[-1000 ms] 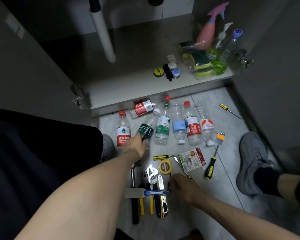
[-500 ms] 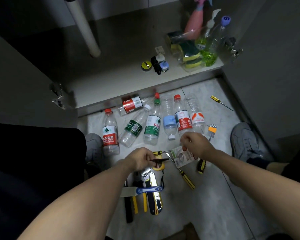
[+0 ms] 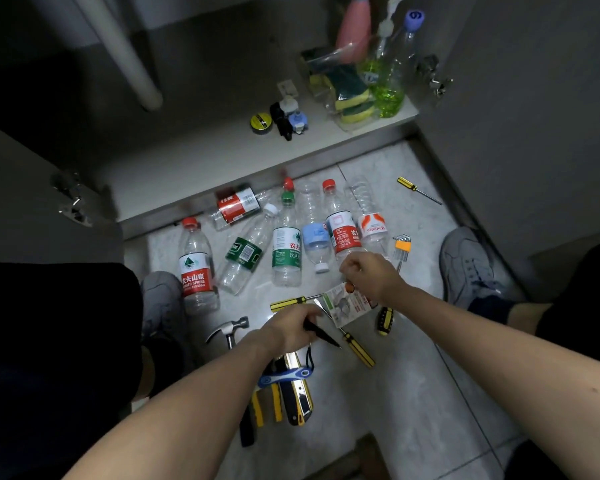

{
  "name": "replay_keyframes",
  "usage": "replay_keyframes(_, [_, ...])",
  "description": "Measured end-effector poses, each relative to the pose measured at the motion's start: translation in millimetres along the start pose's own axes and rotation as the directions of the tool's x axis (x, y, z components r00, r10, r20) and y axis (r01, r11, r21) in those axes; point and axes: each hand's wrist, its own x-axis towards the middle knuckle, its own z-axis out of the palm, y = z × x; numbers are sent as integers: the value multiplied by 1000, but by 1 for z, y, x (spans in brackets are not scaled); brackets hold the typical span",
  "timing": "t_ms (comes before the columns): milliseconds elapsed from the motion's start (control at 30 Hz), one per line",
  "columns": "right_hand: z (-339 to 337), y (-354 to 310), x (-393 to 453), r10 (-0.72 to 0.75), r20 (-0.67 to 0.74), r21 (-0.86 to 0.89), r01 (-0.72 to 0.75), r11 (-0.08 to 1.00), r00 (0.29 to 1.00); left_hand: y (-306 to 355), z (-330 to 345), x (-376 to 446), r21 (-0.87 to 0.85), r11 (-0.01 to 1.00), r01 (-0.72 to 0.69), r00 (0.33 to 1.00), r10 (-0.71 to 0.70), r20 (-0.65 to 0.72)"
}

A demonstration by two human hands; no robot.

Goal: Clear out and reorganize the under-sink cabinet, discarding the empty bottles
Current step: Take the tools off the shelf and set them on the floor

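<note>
Open cabinet floor (image 3: 194,157) left of the pipe (image 3: 125,57) — right corner crowded with spray bottles (image 3: 388,74).

Both forearms are bare right up to the bottom of the shot, no sleeves, watch or rings that I can make out on the left hand (image 3: 293,325) or the right hand (image 3: 369,275). Dark, pretty much black trousers or shorts on both legs. Grey lace-up sneakers (image 3: 468,268) with dark socks, laces showing on the right one.
</note>
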Motion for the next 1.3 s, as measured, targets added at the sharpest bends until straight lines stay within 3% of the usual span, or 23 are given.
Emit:
replay_keyframes(200, [-4, -7, 11, 24, -39, 89, -20, 996, 999, 20, -37, 3, -203, 979, 20, 955, -79, -286])
replay_keyframes(333, [-17, -27, 40, -20, -36, 96, 23, 995, 999, 26, -81, 10, -101, 995, 0, 912, -42, -408])
replay_keyframes(500, [-65, -81, 98, -95, -168, 67, 107, 992, 981, 28, -168, 26, -107, 993, 46, 833, -97, -545])
replay_keyframes(667, [-110, -128, 159, -169, -254, -89, 151, 985, 952, 23, -252, 59, -70, 989, 127, 752, -142, -643])
replay_keyframes(767, [-127, -145, 194, -198, -224, -226, 146, 963, 954, 25, -288, 92, -42, 992, 116, 747, -115, -654])
replay_keyframes(900, [-122, -151, 231, -197, -108, -271, 161, 949, 975, 31, -316, 147, 71, 980, 185, 778, -102, -619])
replay_keyframes(1000, [-106, -146, 245, -282, -87, -416, 222, 882, 955, 34, -316, 169, 263, 935, 239, 814, -46, -579])
replay_keyframes(1067, [-96, -142, 251, -338, -155, -434, 243, 868, 928, 30, -304, 173, 339, 904, 260, 811, -14, -585])
replay_keyframes(1200, [-87, -135, 244, -341, -252, -416, 217, 883, 906, 26, -284, 165, 333, 911, 243, 741, 47, -670])
replay_keyframes(1300, [-87, -129, 223, -325, -308, -282, 240, 929, 894, 31, -286, 151, 305, 906, 292, 739, -11, -674])
